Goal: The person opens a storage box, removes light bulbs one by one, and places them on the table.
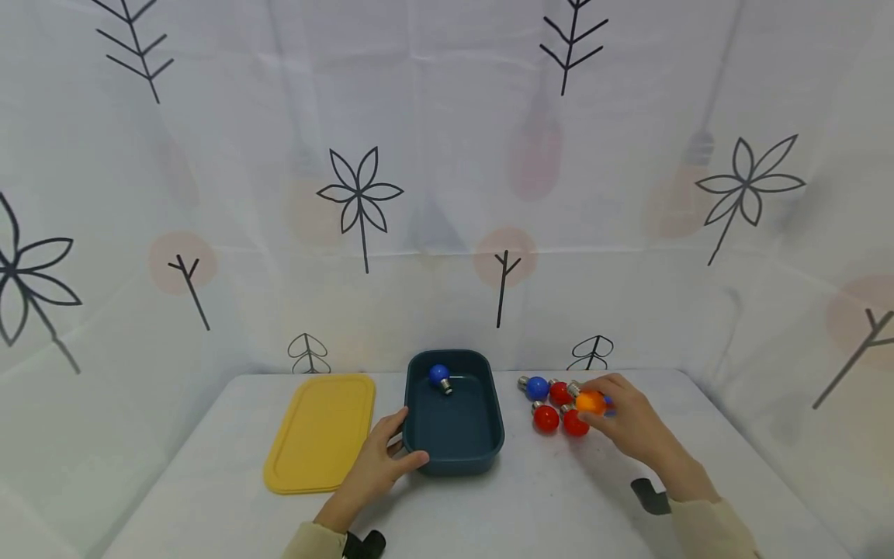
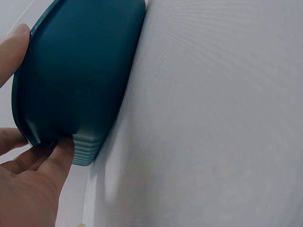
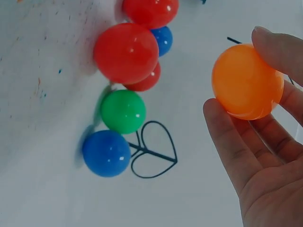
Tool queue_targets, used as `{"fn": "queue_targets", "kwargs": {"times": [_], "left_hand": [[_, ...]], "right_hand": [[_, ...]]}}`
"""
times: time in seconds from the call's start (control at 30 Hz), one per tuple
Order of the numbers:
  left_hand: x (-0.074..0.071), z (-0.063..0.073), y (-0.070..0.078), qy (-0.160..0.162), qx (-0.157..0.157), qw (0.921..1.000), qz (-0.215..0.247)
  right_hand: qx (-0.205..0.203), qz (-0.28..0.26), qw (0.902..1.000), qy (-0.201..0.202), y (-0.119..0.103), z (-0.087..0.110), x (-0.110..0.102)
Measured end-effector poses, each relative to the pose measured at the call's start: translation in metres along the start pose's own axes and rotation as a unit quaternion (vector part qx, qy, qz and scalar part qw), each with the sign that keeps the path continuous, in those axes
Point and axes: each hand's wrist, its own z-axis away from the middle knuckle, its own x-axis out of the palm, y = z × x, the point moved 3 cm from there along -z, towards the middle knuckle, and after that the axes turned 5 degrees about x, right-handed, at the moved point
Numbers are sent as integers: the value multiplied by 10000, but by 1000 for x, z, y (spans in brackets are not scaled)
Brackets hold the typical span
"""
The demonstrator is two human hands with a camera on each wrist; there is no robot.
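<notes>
A dark teal plastic box [image 1: 457, 435] stands on the table in the head view, with one blue toy light bulb [image 1: 439, 374] lying inside it. My left hand [image 1: 377, 467] grips the box's near left corner, thumb at the near side and fingers along the left wall; the left wrist view shows this grip on the box wall [image 2: 80, 71]. To the right, my right hand [image 1: 634, 423] holds an orange toy light bulb [image 1: 590, 402] between thumb and fingers, raised above the other bulbs. The right wrist view shows the orange ball-shaped end [image 3: 246, 82] apart from the rest.
Right of the box lie red bulbs [image 1: 545, 418] and a blue bulb [image 1: 537, 388]. A green bulb [image 3: 123, 111] and another blue bulb [image 3: 106, 153] show in the right wrist view. A yellow lid [image 1: 327, 435] lies flat left of the box. Patterned cloth [image 1: 433, 194] hangs behind the table.
</notes>
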Motion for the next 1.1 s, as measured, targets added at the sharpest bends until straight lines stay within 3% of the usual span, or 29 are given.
{"fn": "queue_targets", "kwargs": {"times": [0.2,0.73,1.1], "left_hand": [[0,0,1,12,51,10000,-6],[0,1,0,-3,0,10000,12],[0,1,1,1,10,10000,-19]], "right_hand": [[177,20,9998,42,13,0,-1],[909,-24,9949,-436,39,3,11],[1451,49,9851,-922,51,3,18]]}}
